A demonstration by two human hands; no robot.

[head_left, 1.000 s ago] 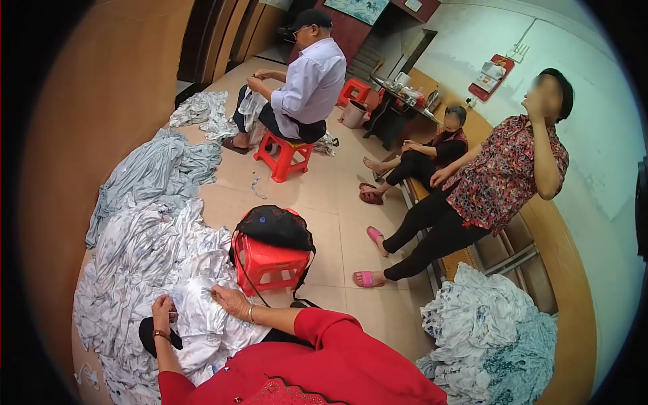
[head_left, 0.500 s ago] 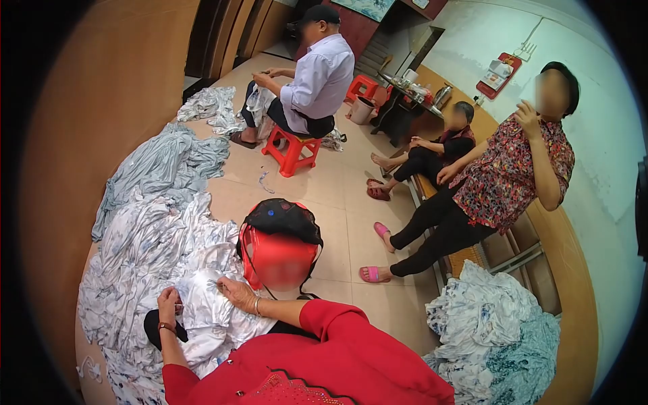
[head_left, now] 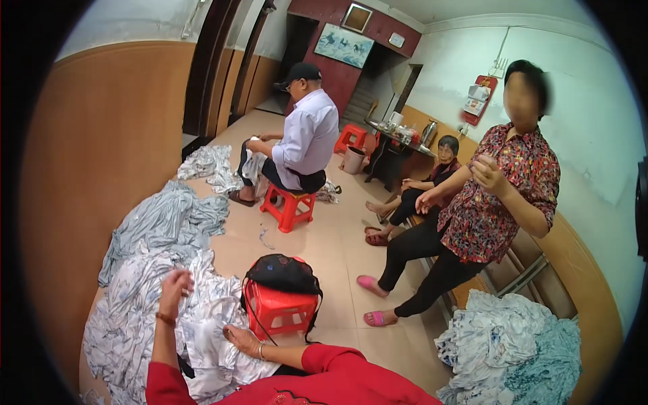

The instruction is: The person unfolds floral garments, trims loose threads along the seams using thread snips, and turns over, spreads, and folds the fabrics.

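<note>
My left hand [head_left: 175, 290] is raised over the pile of white patterned cloth [head_left: 128, 317], its fingers drawn together; whether a small item is between them cannot be made out. My right hand [head_left: 243, 339] pinches a piece of white cloth [head_left: 212, 347] that lies across my lap. Right beside that hand is a red plastic stool [head_left: 280, 310] with a black bag [head_left: 282, 273] on top. Grey-blue cloth [head_left: 165, 219] lies heaped beyond the white pile.
A person in a light shirt [head_left: 310, 138] sits on a red stool [head_left: 288, 209], handling cloth. Another person sits on a bench at the right; one in a flowered shirt [head_left: 499, 189] stands nearer. More cloth [head_left: 499, 337] is heaped at lower right.
My left hand has risen away from the cloth in my lap, while my right hand stays on it. The view has tilted up. The standing person's raised hand has dropped from the face.
</note>
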